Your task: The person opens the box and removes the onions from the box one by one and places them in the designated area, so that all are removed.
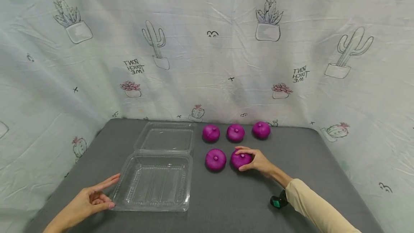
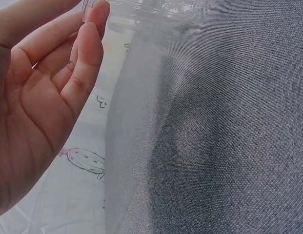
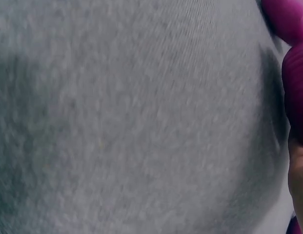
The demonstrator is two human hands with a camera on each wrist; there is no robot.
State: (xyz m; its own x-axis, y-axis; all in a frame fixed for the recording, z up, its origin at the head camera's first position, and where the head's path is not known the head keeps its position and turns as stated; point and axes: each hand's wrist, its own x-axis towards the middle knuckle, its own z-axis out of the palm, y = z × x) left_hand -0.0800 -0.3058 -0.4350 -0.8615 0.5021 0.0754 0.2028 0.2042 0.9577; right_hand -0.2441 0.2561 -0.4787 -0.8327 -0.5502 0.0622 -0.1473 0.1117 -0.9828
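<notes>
My left hand point(image 1: 85, 204) is at the near left corner of a clear plastic clamshell container point(image 1: 189, 190), which lies with its lid point(image 1: 166, 150) folded back. Its thumb and curled fingers pinch the rim by that corner, while the index finger reaches along the left side. In the left wrist view, fingertips point(image 2: 95, 29) meet the plastic edge. My right hand point(image 1: 260, 163) grips a red onion point(image 1: 240, 159), thumb in front and fingers behind. The right wrist view shows only part of this onion point(image 3: 296, 92) at its right edge.
Beside the held onion sits another red onion point(image 1: 215, 159). Behind them stands a row of three: a left onion point(image 1: 211, 133), a middle onion point(image 1: 235, 133) and a right onion point(image 1: 261, 130). A printed curtain point(image 1: 207, 56) encloses the grey table point(image 1: 236, 204).
</notes>
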